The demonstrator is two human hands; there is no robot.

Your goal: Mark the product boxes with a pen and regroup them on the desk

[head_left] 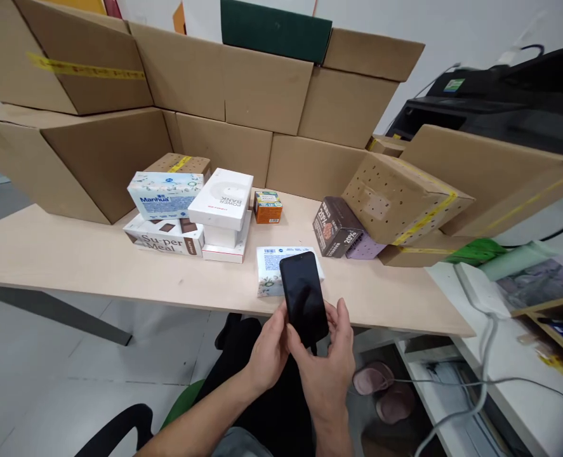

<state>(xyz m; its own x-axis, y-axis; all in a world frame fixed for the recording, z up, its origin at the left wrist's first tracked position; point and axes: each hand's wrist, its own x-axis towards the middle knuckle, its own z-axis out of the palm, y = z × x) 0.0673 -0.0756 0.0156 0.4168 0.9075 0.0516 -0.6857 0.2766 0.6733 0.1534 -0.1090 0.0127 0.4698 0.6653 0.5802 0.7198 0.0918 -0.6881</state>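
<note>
While both hands meet in front of the worktop [95, 254], we find the black phone [304, 295] held between them near its lower end. The fingers of the left hand [268, 355] grasp one long edge; those of the right hand [329, 365] grasp the other. We judge that this two-sided grip steadies the phone and leaves most of its dark screen facing the wearer.

On the worktop, the Manhua pack [167, 195] lies on the Su-per Meal box [167, 241], and the POWER BANK box [221, 198] tops the white stack beside them, presumably to save space. The small orange box [268, 208] stands apart behind. We take the large cartons [266, 86] at the rear as a screen. The perforated carton [390, 197] sits tilted, apparently propped on the boxes about it.

We note these limits. The phone covers part of the floral pack [268, 279], and its own back is hidden, with any fingertips behind it. We cannot tell whether the dark bit below the phone is a cable. The purple box [367, 244] is largely covered, and the reflection on the screen is indistinct.
</note>
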